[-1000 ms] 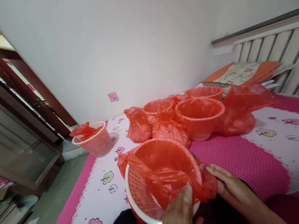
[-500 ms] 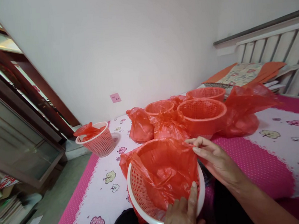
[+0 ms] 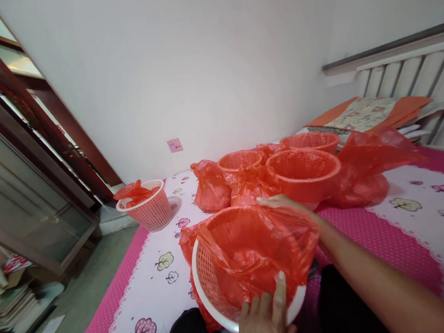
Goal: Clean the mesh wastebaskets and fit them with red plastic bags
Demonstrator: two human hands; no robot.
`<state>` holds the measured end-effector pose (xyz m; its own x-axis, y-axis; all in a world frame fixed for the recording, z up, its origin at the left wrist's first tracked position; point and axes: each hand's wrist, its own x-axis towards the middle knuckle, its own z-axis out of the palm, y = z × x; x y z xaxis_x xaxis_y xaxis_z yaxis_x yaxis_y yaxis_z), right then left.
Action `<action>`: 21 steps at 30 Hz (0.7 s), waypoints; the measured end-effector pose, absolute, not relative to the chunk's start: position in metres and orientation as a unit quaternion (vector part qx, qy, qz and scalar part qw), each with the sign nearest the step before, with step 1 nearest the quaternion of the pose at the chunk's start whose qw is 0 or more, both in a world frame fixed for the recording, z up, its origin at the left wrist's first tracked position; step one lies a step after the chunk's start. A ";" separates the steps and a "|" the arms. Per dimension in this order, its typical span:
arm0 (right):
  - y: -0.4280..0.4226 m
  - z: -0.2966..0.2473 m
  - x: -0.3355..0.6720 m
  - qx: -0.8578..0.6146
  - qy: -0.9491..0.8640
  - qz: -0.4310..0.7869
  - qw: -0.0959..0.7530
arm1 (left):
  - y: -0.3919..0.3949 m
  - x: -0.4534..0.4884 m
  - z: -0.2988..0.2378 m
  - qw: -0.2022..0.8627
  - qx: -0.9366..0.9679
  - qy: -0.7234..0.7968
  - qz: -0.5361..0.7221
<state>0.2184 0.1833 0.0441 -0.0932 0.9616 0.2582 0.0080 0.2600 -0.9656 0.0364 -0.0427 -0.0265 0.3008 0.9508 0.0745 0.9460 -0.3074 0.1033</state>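
Observation:
A white-rimmed, pink lattice plastic basket (image 3: 207, 271) stands tilted toward me, close to my knees. A thin red plastic bag (image 3: 248, 242) lines it and hangs partly over the rim; on the left the basket wall shows bare. My left hand (image 3: 260, 318) clasps the near rim, fingers inside on the bag and thumb outside. At the far right of the rim, my right hand (image 3: 283, 201) has the bag's edge at its fingers. Loose red film drapes over its wrist and hides most of its fingers.
Another pink basket (image 3: 154, 211) with a red bag stands left on the bed (image 3: 167, 254). Behind the near basket are red-lined baskets (image 3: 304, 180) and filled red bags (image 3: 211, 188). Folded cloths (image 3: 368, 112) lie by the radiator (image 3: 412, 74).
My right hand has moved left and away along the far rim, under the film. The bag's right side is spread wider, past the rim. My left hand stays on the near rim.

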 end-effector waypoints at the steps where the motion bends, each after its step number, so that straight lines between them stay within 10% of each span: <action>1: 0.190 0.044 0.213 -0.419 -0.609 0.455 0.497 | -0.042 0.034 -0.033 0.015 0.808 0.586 0.057; 14: 0.188 0.102 0.163 -0.291 -0.634 0.467 0.544 | -0.041 0.030 -0.062 0.062 0.831 0.548 0.070; 21: 0.158 0.099 0.178 -0.258 -0.597 0.500 0.572 | -0.051 -0.008 -0.022 0.068 0.736 0.561 0.373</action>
